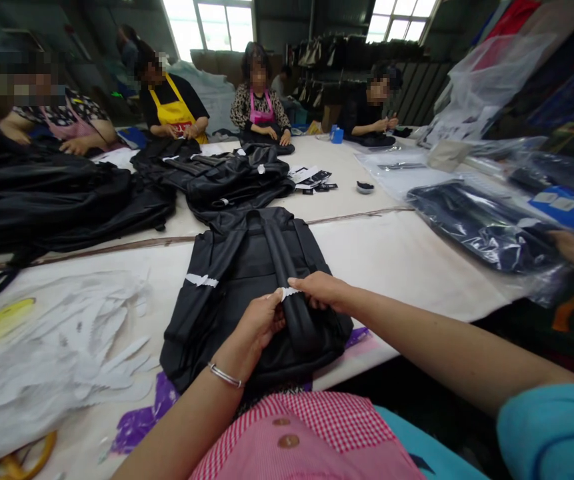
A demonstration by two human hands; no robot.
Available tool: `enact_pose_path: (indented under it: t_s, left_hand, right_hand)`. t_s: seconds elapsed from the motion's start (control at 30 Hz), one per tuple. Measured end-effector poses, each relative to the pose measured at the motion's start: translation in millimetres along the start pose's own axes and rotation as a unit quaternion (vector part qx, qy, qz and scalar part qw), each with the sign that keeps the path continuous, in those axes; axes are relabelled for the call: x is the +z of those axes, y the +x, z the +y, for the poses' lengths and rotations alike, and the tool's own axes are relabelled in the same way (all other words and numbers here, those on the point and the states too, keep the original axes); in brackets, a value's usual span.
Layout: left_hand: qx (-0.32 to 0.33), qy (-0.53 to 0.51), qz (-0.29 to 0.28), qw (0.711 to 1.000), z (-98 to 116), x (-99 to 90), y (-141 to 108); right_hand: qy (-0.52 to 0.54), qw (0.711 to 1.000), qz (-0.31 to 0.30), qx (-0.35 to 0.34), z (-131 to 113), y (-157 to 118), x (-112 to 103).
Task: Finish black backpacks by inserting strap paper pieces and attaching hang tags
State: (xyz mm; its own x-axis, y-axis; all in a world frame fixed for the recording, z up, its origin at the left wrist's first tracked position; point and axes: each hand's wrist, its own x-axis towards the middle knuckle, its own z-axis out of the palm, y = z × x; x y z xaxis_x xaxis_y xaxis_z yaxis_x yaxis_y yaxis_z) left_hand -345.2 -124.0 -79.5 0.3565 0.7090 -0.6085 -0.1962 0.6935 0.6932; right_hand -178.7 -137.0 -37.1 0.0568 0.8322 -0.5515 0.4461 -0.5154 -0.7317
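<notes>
The person's left grip [259, 320] and right grip [324, 290] pinch a small white strip [288, 292] on a padded black strap [277, 250] of a boxy black backpack [241, 293].

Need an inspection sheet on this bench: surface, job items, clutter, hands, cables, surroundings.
Surface: pale table, dark seam running across it.
Job's things: black backpack lying with its shoulder straps up; a white strip on one strap, another on the other.
Clutter: loose white strips at left; purple plastic; plastic-wrapped black item at right.
Hands: left hand pinches the white strip; right hand grips the strap there.
Cables: nothing seen.
Surroundings: people across the table; windows behind.
</notes>
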Motion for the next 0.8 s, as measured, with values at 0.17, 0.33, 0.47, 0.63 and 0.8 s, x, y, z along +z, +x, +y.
enact_pose_path:
  t_s: [0.17, 0.33, 0.47, 0.63, 0.8]
  left_hand:
    - [0.001, 0.017, 0.017, 1.0, -1.7, 10.0, 0.3]
    - [0.076, 0.165, -0.026, 0.983, 12.2, 10.4, -13.1]
    - [0.297, 0.359, 0.047, 0.884, 56.4, -24.5, -35.9]
    - [0.349, 0.564, 0.208, 0.719, 108.1, -101.7, -60.5]
    - [0.284, 0.634, 0.216, 0.686, 113.8, -157.4, -68.8]
  right_hand:
    - [-0.094, 0.994, 0.046, -0.022, -7.6, -4.1, 1.1]
    - [-0.037, 0.999, 0.024, -0.021, -7.0, -2.9, -27.2]
    - [0.073, 0.997, -0.025, 0.008, -2.6, -1.8, -71.6]
    - [0.089, 0.996, -0.003, -0.003, 10.9, -4.7, -92.3]
    - [0.09, 0.996, 0.018, -0.01, 17.1, -8.4, -86.3]
